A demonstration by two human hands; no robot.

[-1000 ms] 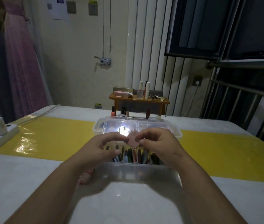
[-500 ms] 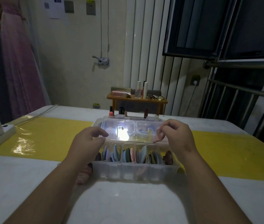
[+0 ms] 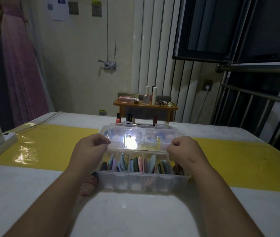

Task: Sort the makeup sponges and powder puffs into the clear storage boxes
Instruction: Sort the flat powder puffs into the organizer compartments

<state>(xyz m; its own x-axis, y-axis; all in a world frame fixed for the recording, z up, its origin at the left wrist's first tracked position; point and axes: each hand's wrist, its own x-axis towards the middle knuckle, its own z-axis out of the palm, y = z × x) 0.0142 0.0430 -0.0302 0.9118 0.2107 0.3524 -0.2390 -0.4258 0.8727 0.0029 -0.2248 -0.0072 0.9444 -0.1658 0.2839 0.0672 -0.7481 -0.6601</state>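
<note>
left hand [image 3: 89, 149]: fingers curled at lid's [image 3: 144, 138] left edge | right hand [image 3: 183, 151]: curled at right edge, grip unclear | box [image 3: 142, 183]: puffs [image 3: 135, 164] upright in compartments

- Box [image 3: 142, 182]: clear plastic, oblong, lid open; divided into a row of narrow compartments; lies across the bench.
- Lid [image 3: 142, 137]: clear, hinged at the far edge, tilted back, strong glare at centre.
- Puffs [image 3: 136, 164]: flat discs, blue, green, pink, dark; upright on edge in the compartments.
- Sponge [image 3: 88, 184]: pinkish, striped; on bench, touching the box's left end.
</note>
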